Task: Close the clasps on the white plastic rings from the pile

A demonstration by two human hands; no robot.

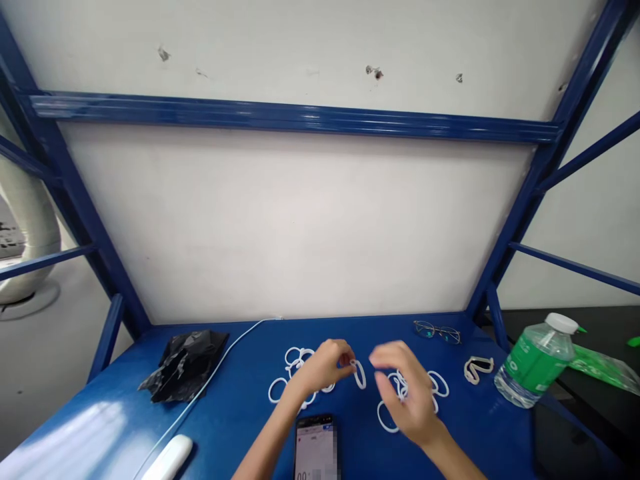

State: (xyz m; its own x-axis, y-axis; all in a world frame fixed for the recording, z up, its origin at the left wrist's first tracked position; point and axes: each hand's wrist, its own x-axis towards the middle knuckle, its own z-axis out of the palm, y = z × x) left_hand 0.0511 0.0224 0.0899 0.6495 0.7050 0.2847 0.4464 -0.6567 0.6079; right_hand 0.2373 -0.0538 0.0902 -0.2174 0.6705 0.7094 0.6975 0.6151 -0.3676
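My left hand (pixel 327 365) is closed, pinching a white hair tie (pixel 361 375) between thumb and fingertips above the blue table. Left of and partly beneath that hand lies a cluster of white hair ties (pixel 278 390), some of them hidden by my forearm. My right hand (pixel 407 393) is raised just to the right of the held tie, its thumb and fingers apart with nothing between them. Behind and around the right hand is a second group of white hair ties (pixel 440 383), partly covered by it. A phone (pixel 317 447) with its screen lit lies below my left hand.
A crumpled black plastic bag (pixel 187 367) and a white cable (pixel 215 370) are on the left, near a white device (pixel 170 459). Eyeglasses (pixel 437 331), a pale looped item (pixel 477 369) and a green-labelled bottle (pixel 537 360) stand right. A blue frame (pixel 300 117) rises behind.
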